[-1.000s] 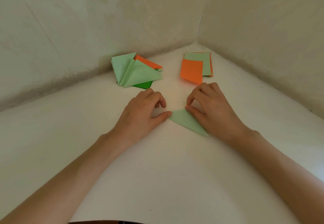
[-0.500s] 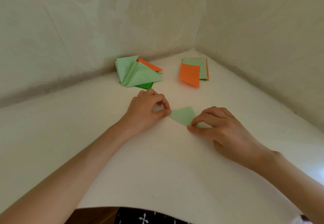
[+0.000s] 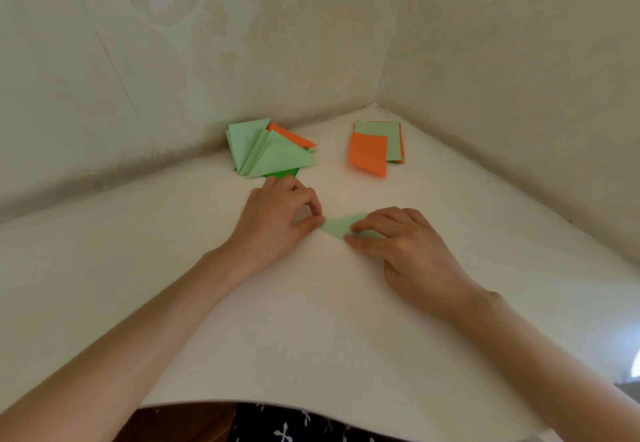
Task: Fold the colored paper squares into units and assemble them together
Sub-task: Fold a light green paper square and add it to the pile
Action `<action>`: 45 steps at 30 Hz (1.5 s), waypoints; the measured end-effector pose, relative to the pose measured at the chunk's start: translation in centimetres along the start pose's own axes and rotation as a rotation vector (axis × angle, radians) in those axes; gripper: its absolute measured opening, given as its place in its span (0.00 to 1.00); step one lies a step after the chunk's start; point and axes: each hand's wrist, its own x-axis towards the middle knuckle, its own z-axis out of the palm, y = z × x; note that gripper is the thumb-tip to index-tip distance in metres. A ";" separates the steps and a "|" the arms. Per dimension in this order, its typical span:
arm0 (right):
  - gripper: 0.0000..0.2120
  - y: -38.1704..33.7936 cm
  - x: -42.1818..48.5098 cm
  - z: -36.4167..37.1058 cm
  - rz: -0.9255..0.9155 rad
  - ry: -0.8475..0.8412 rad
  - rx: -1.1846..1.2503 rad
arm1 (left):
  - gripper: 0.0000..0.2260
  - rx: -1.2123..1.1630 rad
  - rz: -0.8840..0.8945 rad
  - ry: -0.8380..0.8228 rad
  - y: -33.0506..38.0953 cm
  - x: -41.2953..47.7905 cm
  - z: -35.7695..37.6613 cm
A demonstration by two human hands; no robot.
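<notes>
Light green folded piece [image 3: 337,226]: the right end is covered by the curled fingers of the right hand [image 3: 408,251], and the left tip is hidden in the pinch of the left hand [image 3: 277,220]. Dark green piece [image 3: 282,174]: only a strip shows beneath the pile of light green triangles [image 3: 273,157], which also overlaps the orange triangle [image 3: 289,136]. Bottom orange sheet [image 3: 401,143]: only a thin edge shows. Both forearms and the patterned fabric [image 3: 294,424] are cut off at the picture's edges.

Head cam, wide-angle, faces fwd & down, close over white counter [image 3: 311,330]; left hand [image 3: 277,220] & right hand [image 3: 405,251] centred; beige wall corner [image 3: 381,60] at 1 o'clock.
</notes>
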 end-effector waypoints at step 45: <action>0.06 -0.1 4.0 -0.6 0.598 -0.085 0.750 | 0.07 -0.388 -0.309 0.040 2.5 -1.5 0.0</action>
